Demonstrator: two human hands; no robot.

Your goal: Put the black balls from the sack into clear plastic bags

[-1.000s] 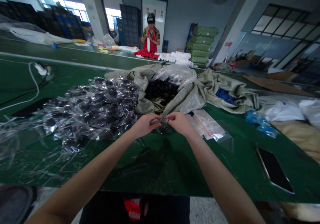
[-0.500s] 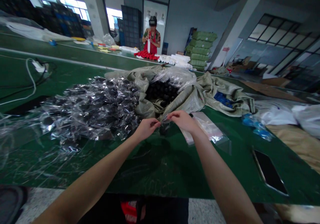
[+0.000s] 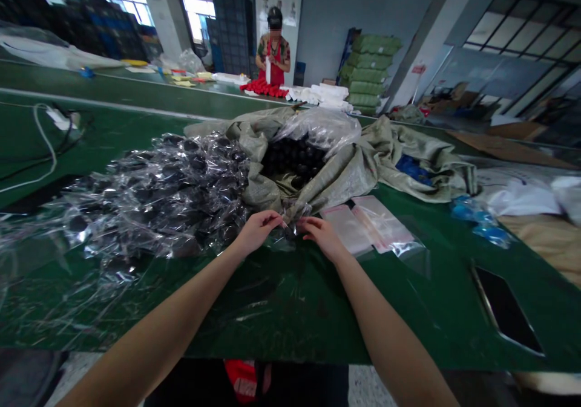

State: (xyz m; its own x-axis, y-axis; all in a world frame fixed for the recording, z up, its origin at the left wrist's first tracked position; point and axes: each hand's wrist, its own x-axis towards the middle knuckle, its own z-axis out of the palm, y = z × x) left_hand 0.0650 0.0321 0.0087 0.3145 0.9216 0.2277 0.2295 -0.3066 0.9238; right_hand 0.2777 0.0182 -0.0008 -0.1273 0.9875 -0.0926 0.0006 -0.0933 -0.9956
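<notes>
Between my hands is a clear plastic bag [image 3: 287, 236] with something dark in it, its outline blurred. The fingertips of my left hand [image 3: 259, 233] pinch the bag's left edge. My right hand [image 3: 321, 235] has its fingers curled at the bag's right side, gripping the film. Just behind, an olive woven sack [image 3: 345, 174] lies with its mouth open, full of small black rounded pieces [image 3: 293, 158]. Left of my hands is a heap of black pieces in clear bags [image 3: 167, 198]. Flat clear bags [image 3: 347, 228] lie beside my right hand.
A phone [image 3: 508, 307] lies at the right on the green table [image 3: 290, 322]. Blue plastic pieces [image 3: 481, 219] and another sack [image 3: 445, 171] are behind it. A white cable [image 3: 43, 135] runs at the left. Across the table stands a co-worker [image 3: 273, 50] behind red items [image 3: 263, 88].
The bag between my hands has opened out and its dark content sits lower between the fingers. My hands have shifted slightly. The whole view has tilted a little downward.
</notes>
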